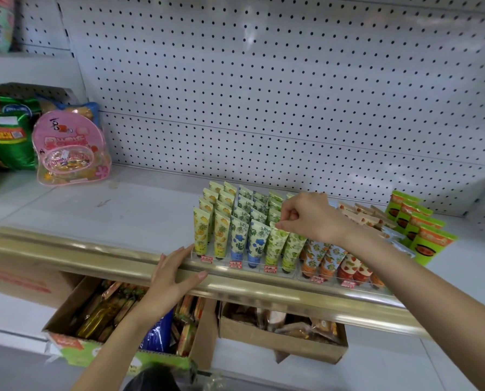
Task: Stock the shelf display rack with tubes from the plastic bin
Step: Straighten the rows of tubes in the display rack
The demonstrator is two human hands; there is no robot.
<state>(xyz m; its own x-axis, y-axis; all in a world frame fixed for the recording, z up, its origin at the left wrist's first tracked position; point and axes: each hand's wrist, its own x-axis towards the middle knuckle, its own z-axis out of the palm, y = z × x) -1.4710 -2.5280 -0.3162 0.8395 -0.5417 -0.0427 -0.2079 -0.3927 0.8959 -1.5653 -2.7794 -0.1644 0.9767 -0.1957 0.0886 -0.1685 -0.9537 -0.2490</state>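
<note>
A clear display rack (297, 273) stands on the white shelf, filled with upright tubes in rows: yellow tubes (201, 235) at the left, blue-flowered tubes (257, 239), green tubes (290, 251), then orange tubes (330, 258) and red ones. My right hand (309, 217) hovers over the green rows and pinches the top edge of a green tube (275, 242) in the front row. My left hand (173, 276) rests flat with straight fingers on the gold shelf rail (80, 251), just left of the rack. The plastic bin is not in view.
Green boxes (422, 235) stand right of the rack. A pink pouch (69, 149) and green bags (7, 134) sit at the shelf's left. Open cardboard boxes (281, 338) of packaged goods lie on the lower shelf. White pegboard (264, 94) forms the back wall.
</note>
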